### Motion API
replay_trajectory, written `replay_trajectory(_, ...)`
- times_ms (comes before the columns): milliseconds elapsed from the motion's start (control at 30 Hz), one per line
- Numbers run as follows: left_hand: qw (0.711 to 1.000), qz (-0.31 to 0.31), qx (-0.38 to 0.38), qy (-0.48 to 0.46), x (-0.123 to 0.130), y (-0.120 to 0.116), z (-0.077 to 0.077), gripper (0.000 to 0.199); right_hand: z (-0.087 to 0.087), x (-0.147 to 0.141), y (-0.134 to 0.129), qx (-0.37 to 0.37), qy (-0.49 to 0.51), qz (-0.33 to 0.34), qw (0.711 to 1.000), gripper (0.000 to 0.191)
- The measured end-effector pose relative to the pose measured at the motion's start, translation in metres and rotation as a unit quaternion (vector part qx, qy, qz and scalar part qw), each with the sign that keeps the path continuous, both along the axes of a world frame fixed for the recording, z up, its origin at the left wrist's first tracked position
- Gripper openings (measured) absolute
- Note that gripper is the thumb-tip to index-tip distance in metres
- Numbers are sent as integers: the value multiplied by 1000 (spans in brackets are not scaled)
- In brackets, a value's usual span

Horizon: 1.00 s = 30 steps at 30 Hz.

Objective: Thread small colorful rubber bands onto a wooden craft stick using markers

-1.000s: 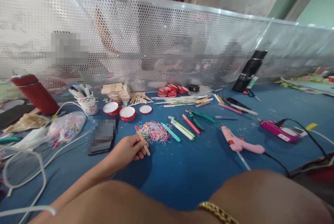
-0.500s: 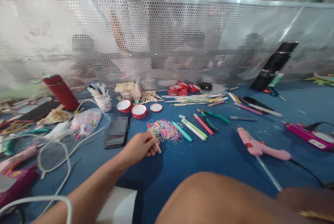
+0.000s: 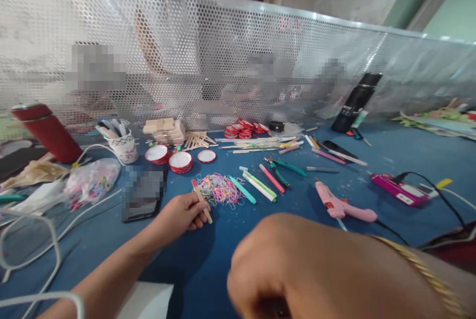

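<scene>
My left hand [image 3: 189, 211] pinches a wooden craft stick [image 3: 203, 202] with a red tip, just above the blue table. Touching distance from the stick, by its far end, lies a pile of thin colourful rubber bands [image 3: 221, 190]. My right hand [image 3: 282, 264] looms large and blurred near the camera, its back toward me and its fingers curled under. Something dark shows below those fingers, too hidden to name. Beyond the right hand a pink glue gun [image 3: 340, 205] rests on the table. Markers, among them a teal marker [image 3: 242, 190], lie right of the rubber bands.
Red-rimmed round tins [image 3: 181, 161] and a black phone [image 3: 143, 200] lie around the left hand. Green-handled pliers [image 3: 288, 167] sit behind the markers. A red bottle [image 3: 50, 133], a cup of pens [image 3: 124, 145] and a black bottle [image 3: 353, 105] stand near the perforated metal screen [image 3: 223, 61].
My view has swung to the right, so the table's things appear further left. My right hand has come more fully into view, its curled fingers now showing. My left hand still holds the stick.
</scene>
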<state>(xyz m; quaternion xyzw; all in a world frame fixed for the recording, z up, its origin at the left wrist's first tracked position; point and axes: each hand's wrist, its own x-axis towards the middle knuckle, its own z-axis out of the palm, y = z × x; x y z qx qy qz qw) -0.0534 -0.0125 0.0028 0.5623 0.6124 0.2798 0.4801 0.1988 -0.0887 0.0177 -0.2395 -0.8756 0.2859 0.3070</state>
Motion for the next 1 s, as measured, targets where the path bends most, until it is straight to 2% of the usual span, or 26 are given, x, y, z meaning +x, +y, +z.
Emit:
replay_trajectory(67,1000,-5,0,4,0,0,0,32,45,-5,49,96,-130,-49,986,26)
replay_trajectory(100,1000,-8,-1,5,0,1,0,31,57,-7,70,127,-200,-111,965,26)
replay_trajectory(133,1000,-12,-2,6,-1,1,0,30,60,-9,88,143,-259,-165,941,25)
replay_trajectory(167,1000,-16,-3,7,-1,1,1,30,58,-11,103,146,-303,-207,919,23)
replay_trajectory(233,1000,-21,-5,9,-1,0,2,29,41,-13,124,139,-342,-253,894,23)
replay_trajectory(367,1000,-20,-7,14,-1,0,2,29,8,-17,144,102,-356,-251,894,23)
replay_trajectory(467,1000,-24,-2,5,-2,1,0,29,4,-19,149,99,-353,-252,896,19)
replay_trajectory(567,1000,-30,1,-5,-2,2,-3,31,11,-17,150,86,-329,-273,900,14)
replay_trajectory(667,999,-35,7,-1,-3,2,-6,31,22,-17,149,97,-252,-277,922,11)
replay_trajectory(767,999,-34,14,-3,-3,1,-7,29,33,-25,145,72,-152,-238,957,12)
replay_trajectory(867,999,-33,20,-5,-3,0,-7,27,40,-43,136,-13,-28,-171,985,10)
replay_trajectory(933,999,-33,21,-6,-2,-2,-6,26,42,-56,129,-79,55,-125,987,24)
replay_trajectory(1000,999,-35,27,-3,-2,-3,-5,26,42,-67,123,-112,115,-100,982,43)
